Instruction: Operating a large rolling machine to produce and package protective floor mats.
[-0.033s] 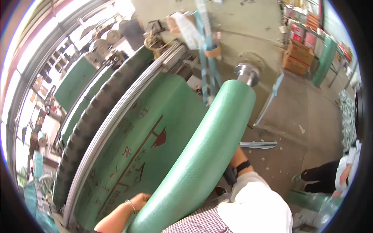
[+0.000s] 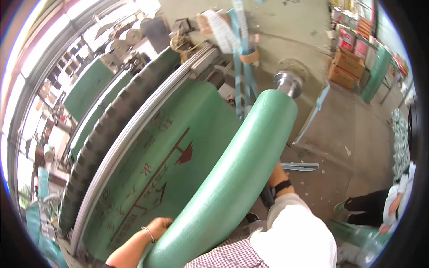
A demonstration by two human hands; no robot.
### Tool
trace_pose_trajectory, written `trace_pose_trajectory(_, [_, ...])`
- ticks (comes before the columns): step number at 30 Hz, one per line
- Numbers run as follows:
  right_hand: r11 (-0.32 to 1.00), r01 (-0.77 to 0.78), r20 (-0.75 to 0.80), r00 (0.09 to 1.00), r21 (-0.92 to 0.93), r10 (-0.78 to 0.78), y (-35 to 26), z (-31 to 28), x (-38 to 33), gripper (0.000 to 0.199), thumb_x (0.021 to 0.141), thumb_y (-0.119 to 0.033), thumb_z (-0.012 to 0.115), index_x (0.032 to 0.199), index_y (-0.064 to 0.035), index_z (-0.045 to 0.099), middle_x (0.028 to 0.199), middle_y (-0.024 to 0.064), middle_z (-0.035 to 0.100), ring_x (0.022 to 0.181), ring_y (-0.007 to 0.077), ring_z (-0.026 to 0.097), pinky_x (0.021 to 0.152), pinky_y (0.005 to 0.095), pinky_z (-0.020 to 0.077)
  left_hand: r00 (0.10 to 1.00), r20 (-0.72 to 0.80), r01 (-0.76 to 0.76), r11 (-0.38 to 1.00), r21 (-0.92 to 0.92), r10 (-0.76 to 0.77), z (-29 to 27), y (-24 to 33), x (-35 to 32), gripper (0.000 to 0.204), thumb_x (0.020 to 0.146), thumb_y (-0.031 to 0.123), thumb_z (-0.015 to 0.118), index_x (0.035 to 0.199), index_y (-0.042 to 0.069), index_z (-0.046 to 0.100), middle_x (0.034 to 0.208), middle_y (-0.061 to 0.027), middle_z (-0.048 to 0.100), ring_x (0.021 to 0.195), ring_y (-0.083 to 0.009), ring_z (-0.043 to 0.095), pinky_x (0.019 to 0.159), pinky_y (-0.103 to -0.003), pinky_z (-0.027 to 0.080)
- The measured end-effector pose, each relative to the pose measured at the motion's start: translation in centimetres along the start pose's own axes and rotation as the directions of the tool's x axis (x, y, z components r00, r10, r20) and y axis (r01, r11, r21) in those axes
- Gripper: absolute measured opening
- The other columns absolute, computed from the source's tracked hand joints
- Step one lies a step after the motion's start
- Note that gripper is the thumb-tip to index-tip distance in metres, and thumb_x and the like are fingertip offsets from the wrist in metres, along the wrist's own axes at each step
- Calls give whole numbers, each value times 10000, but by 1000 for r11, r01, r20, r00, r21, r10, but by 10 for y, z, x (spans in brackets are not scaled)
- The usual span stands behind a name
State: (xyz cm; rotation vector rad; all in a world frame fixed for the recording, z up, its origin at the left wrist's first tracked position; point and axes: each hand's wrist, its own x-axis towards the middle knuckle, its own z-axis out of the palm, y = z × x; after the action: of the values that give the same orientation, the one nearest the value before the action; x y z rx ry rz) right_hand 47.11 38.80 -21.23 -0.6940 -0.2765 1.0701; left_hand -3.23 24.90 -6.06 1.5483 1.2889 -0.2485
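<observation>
A thick roll of green woven sheeting (image 2: 228, 174) slants from a metal shaft end (image 2: 288, 82) down toward my body. On its left spreads a green printed sheet (image 2: 174, 143) with dark red marks. My left hand (image 2: 159, 226), a bracelet on its wrist, lies against the roll's near left side. Its fingers curl in by the roll, and what they hold, if anything, is hidden. My right hand (image 2: 275, 175) reaches behind the roll's right side, its fingers out of sight; a black band circles that wrist.
A pale metal rail (image 2: 134, 127) and a dark ridged roller (image 2: 109, 123) run along the left. Blue-white straps (image 2: 238, 67) hang by the machine's side panel (image 2: 290, 40). Cardboard boxes (image 2: 346, 67) stand at the far right. Another person's hand (image 2: 394, 205) shows at the right edge.
The view has shifted slightly. My left hand sits a little higher and further left along the roll; the right arm keeps about the same place.
</observation>
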Motion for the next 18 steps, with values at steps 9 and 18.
trace_pose_trajectory(9, [458,351,-82,715,-817,-695,-66,-52,-116,741,937,-266,621,1487,33,225,1175,179,599,1056,244,605,910,350,488,600,-544,-182,763,621,586,67,89,-148,367,751,66,668,1100,-6,583,1142,-204,660,994,-397,648,852,-429,524])
trace_pose_trajectory(18, [870,55,281,955,-491,98,-59,127,-380,880,822,-147,742,1482,48,193,874,131,658,739,165,630,651,286,520,418,-465,268,382,884,781,182,31,-148,686,734,92,696,1385,52,484,1505,-85,395,1405,-303,329,1161,-454,250])
